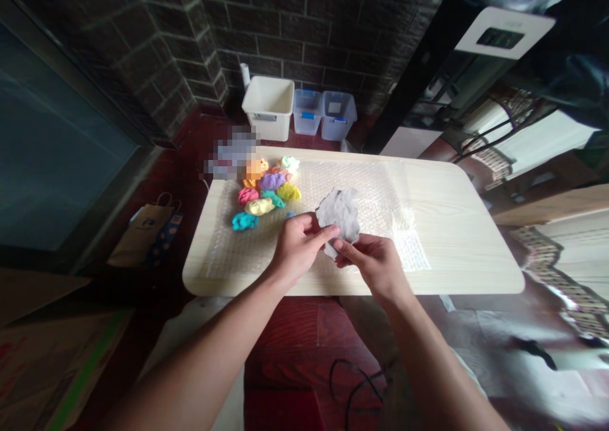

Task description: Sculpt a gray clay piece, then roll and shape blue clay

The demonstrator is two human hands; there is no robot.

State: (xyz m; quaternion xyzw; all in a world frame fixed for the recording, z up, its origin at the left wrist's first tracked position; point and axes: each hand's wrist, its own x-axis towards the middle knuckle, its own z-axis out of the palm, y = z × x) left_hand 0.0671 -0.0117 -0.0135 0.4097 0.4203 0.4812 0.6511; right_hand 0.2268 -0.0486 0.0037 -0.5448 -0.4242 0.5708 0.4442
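Observation:
A flattened, ragged-edged piece of grey modelling clay is held up above the table between both hands. My left hand pinches its lower left side, thumb across the front. From the lower right, my right hand grips the bottom edge with its thumb on the near face; its other fingers are partly hidden behind. Left of the hands lie several crumpled lumps of coloured clay, among them a purple lump, a teal-blue lump, a pale yellow lump and a pink lump.
Bubble wrap covers the middle of the light wooden table. Past the far edge stand a white basket and two clear plastic bins. A blurred-out patch covers the table's far left corner. Paper bags stand on the floor at left.

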